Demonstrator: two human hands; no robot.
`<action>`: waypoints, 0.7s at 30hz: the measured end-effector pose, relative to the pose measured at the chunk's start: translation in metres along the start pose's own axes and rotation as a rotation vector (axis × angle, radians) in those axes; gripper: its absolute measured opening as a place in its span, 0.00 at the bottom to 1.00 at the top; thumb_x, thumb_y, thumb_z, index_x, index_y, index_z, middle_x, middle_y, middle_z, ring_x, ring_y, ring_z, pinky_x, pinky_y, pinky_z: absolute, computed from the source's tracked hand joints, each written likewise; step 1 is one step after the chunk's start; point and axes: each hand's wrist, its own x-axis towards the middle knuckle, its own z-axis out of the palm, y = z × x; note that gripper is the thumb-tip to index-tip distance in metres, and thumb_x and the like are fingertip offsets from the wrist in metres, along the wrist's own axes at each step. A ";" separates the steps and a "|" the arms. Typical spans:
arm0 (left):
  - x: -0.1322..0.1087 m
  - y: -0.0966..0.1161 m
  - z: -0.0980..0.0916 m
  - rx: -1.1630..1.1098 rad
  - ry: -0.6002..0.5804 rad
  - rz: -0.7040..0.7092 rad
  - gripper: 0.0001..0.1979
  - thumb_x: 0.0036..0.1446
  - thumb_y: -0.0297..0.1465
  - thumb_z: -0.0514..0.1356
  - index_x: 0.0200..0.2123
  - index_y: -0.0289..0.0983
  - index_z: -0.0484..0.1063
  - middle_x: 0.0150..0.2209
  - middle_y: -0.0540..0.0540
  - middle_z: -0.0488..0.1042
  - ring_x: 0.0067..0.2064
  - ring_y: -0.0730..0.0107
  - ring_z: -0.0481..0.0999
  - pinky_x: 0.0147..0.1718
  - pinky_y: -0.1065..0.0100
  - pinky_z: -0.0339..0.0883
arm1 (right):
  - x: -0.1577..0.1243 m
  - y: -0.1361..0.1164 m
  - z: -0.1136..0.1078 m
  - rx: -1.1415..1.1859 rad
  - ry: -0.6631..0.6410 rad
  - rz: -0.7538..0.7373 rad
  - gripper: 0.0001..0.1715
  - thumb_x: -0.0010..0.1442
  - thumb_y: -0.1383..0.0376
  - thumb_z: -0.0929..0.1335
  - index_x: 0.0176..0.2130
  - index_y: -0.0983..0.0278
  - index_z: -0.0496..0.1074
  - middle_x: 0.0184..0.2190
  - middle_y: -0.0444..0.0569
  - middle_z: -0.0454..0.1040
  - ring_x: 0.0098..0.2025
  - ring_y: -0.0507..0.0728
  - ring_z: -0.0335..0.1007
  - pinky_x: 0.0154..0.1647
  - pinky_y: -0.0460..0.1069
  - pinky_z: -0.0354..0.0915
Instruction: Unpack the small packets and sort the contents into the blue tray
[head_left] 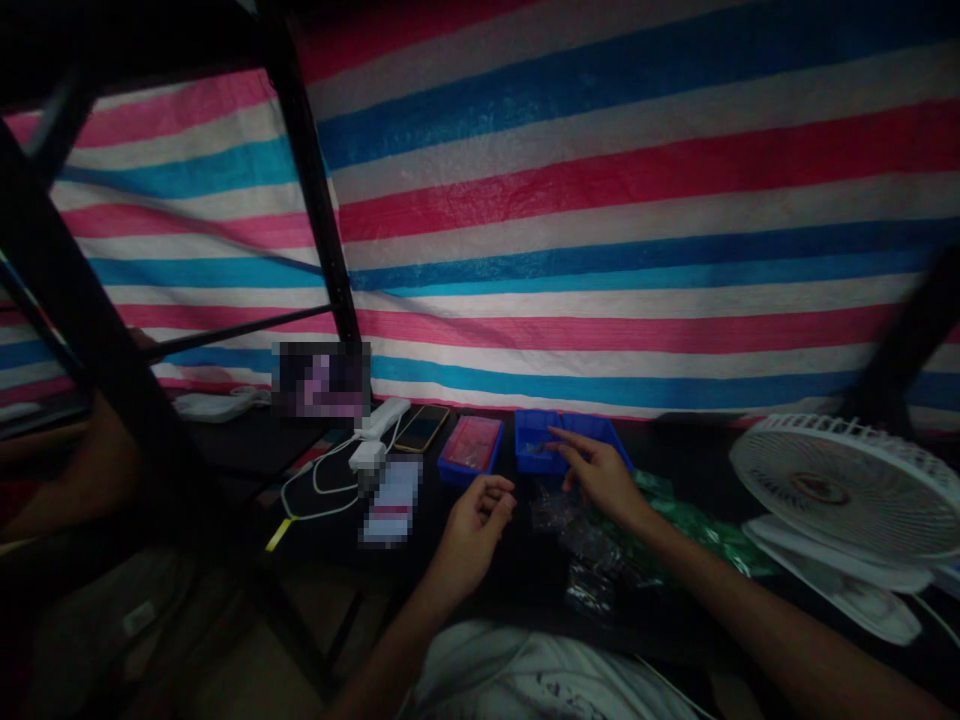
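My right hand (600,478) reaches over a blue divided bin (529,464), with its index finger stretched out and the other fingers partly bent. Small pale bits (534,449) lie in the bin's left compartment, close to those fingertips. My left hand (480,515) hovers above the front of the table, thumb and fingers curled together; anything between them is too small to make out. Just beyond it is a blue tray (444,475) with a red-pink inner part (474,440). Beneath my right hand are clear plastic bags (589,535) and green plastic packaging (697,530).
A white fan (825,490) stands at the right. To the left are a phone (422,428), a blurred-out screen (391,505), a white power strip (386,418) and looping cables (319,515). A dark metal post (311,190) rises behind. Another person's arm (82,470) shows at far left.
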 end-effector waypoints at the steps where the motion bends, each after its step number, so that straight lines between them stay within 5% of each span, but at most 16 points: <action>1: 0.000 0.000 0.000 0.007 -0.004 0.002 0.12 0.63 0.39 0.60 0.45 0.39 0.73 0.38 0.47 0.73 0.38 0.68 0.73 0.32 0.71 0.65 | 0.000 -0.001 0.000 -0.002 0.000 -0.003 0.31 0.66 0.52 0.64 0.61 0.63 0.71 0.40 0.54 0.82 0.18 0.53 0.71 0.13 0.46 0.58; 5: -0.003 0.004 0.001 0.076 -0.057 0.021 0.11 0.64 0.38 0.60 0.44 0.39 0.75 0.38 0.46 0.75 0.38 0.68 0.73 0.35 0.70 0.65 | 0.000 -0.002 0.000 -0.060 0.013 -0.058 0.25 0.67 0.53 0.64 0.56 0.63 0.74 0.41 0.53 0.82 0.21 0.54 0.72 0.19 0.48 0.64; 9: -0.005 0.009 0.001 0.114 -0.124 0.046 0.11 0.65 0.39 0.59 0.43 0.38 0.76 0.36 0.47 0.76 0.37 0.68 0.73 0.35 0.70 0.64 | -0.005 -0.005 -0.001 -0.259 -0.037 -0.350 0.16 0.67 0.55 0.66 0.43 0.62 0.79 0.40 0.50 0.81 0.41 0.59 0.77 0.43 0.52 0.69; 14: -0.004 0.009 0.000 0.087 -0.077 0.038 0.12 0.65 0.39 0.59 0.44 0.38 0.76 0.38 0.46 0.77 0.38 0.67 0.74 0.36 0.69 0.65 | -0.016 -0.015 -0.002 -0.554 -0.389 -0.483 0.17 0.65 0.51 0.70 0.44 0.60 0.79 0.39 0.49 0.77 0.40 0.58 0.74 0.40 0.50 0.65; 21: -0.004 0.008 0.000 0.076 -0.041 0.024 0.12 0.64 0.39 0.60 0.44 0.39 0.76 0.39 0.46 0.78 0.39 0.66 0.75 0.35 0.69 0.64 | -0.016 -0.012 -0.006 -0.589 -0.541 -0.466 0.25 0.57 0.49 0.76 0.49 0.60 0.76 0.44 0.49 0.73 0.45 0.60 0.73 0.44 0.50 0.65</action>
